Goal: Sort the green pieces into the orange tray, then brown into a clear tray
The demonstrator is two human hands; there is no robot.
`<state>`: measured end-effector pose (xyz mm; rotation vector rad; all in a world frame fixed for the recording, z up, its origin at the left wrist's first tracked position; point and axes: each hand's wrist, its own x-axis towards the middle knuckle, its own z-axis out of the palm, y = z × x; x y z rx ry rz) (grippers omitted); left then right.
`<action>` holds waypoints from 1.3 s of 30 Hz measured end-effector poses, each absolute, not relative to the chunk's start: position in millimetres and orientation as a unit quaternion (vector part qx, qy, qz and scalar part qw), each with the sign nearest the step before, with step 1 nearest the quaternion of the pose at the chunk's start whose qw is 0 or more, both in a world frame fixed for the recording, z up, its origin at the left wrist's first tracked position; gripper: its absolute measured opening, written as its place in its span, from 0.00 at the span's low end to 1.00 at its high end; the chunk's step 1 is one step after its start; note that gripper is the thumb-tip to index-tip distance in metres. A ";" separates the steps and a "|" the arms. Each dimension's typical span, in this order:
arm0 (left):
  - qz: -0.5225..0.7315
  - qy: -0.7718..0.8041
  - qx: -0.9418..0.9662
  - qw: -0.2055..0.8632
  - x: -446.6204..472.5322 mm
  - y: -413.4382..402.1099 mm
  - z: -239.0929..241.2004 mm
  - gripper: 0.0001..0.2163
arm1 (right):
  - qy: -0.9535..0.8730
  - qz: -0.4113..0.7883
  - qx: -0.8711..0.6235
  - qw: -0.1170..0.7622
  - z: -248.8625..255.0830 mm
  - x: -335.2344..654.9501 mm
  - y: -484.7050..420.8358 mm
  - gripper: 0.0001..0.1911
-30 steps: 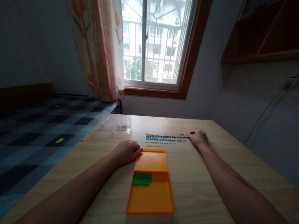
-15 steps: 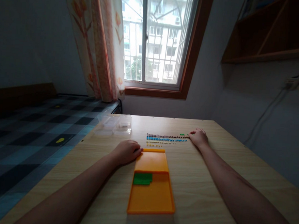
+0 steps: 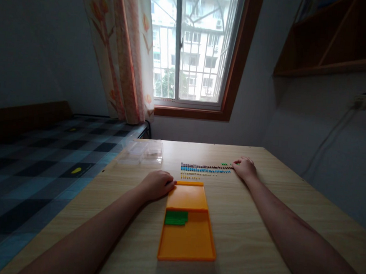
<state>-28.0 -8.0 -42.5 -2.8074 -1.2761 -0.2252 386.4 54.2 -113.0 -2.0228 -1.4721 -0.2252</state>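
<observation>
My left hand [image 3: 158, 183] rests on the table with its fingers curled together, fingertips at the far left corner of an open orange plastic case [image 3: 188, 244]. A block of green strips [image 3: 175, 218] lies in the near half of the case. Farther off, my right hand [image 3: 245, 168] is closed in a pinch at the right end of a row of small dark brown pieces [image 3: 199, 166]. What its fingertips hold is too small to make out. Rows of blue pieces [image 3: 196, 170] and yellow pieces [image 3: 189, 178] lie nearer; a few green pieces [image 3: 224, 164] lie beyond.
Clear plastic boxes [image 3: 142, 151] stand at the table's far left. A bed with a checked cover [image 3: 52, 165] adjoins the left side of the wooden table [image 3: 245, 237]. Behind the table are a window [image 3: 201, 50] and a curtain [image 3: 122, 57]; a shelf [image 3: 336, 47] hangs at upper right.
The whole view has shifted very slightly. Both hands, the case and the rows of pieces keep their places.
</observation>
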 end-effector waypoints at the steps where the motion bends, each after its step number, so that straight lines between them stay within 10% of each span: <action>1: -0.074 -0.413 -0.907 0.025 -28.0 -7.9 -42.7 0.18 | -0.558 -0.085 -0.765 0.310 -112.8 386.5 54.1 0.09; 39: -0.072 -0.413 -0.908 0.025 -27.8 -9.3 -41.0 0.18 | -0.556 -0.080 -0.768 0.309 -112.7 387.9 52.9 0.09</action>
